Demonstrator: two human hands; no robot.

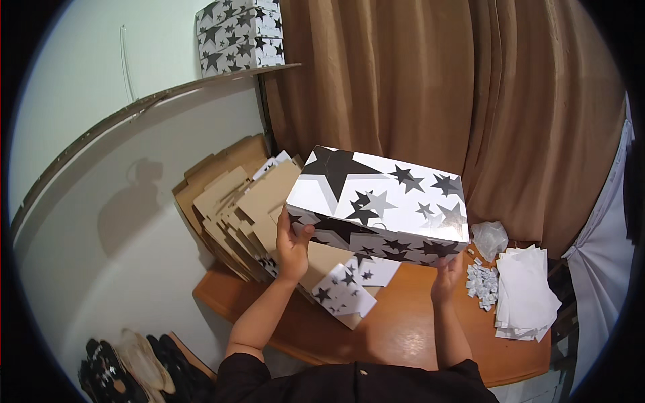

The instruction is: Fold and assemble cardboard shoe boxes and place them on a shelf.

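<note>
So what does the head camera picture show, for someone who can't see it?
Two bare hands, left hand and right hand, hold up a white cardboard box with black stars over a brown wooden table with flat cardboard sheets.

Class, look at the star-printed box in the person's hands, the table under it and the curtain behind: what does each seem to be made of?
Star-printed box: probably glossy printed cardboard, given its sharp folded edges and light sheen; both hands hold it.
Table: likely varnished wood or wood laminate, orange-brown and faintly reflective.
Curtain: woven fabric, matte brown, hanging in soft vertical folds.

white box (379, 201) with black and grey stars, brown curtain (437, 87).
</note>
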